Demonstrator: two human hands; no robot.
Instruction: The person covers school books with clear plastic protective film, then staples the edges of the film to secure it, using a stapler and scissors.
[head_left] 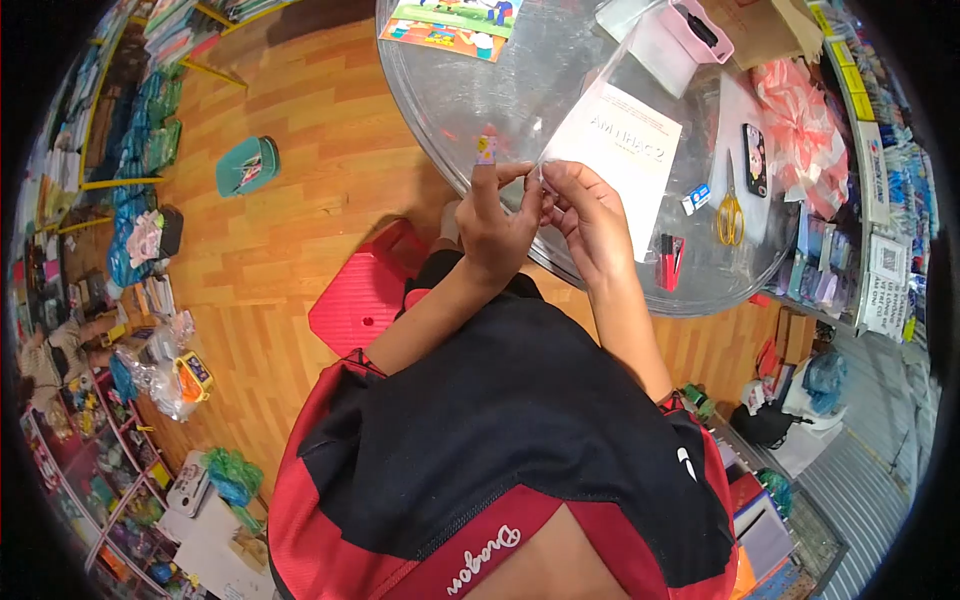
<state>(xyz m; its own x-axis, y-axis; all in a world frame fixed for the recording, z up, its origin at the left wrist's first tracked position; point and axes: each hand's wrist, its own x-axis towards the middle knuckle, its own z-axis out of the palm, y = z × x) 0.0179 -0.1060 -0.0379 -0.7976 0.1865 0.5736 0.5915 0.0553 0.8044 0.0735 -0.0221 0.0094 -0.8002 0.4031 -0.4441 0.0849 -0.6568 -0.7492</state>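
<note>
My left hand and my right hand meet over the near edge of the round table, fingertips pinched together. The left index finger, wrapped in a patterned bandage, points up. A clear plastic sheet stands raised, its edge running down to my right fingertips. What my left thumb and finger pinch is too small to make out. Just right of the hands lies a white printed booklet. Beyond it are a blue-and-white eraser, yellow-handled scissors and a red stapler.
Farther over on the table are a phone, a red-and-white plastic bag, a pink container and a colourful book. A red stool and a teal basket stand on the floor. Stocked shelves line both sides.
</note>
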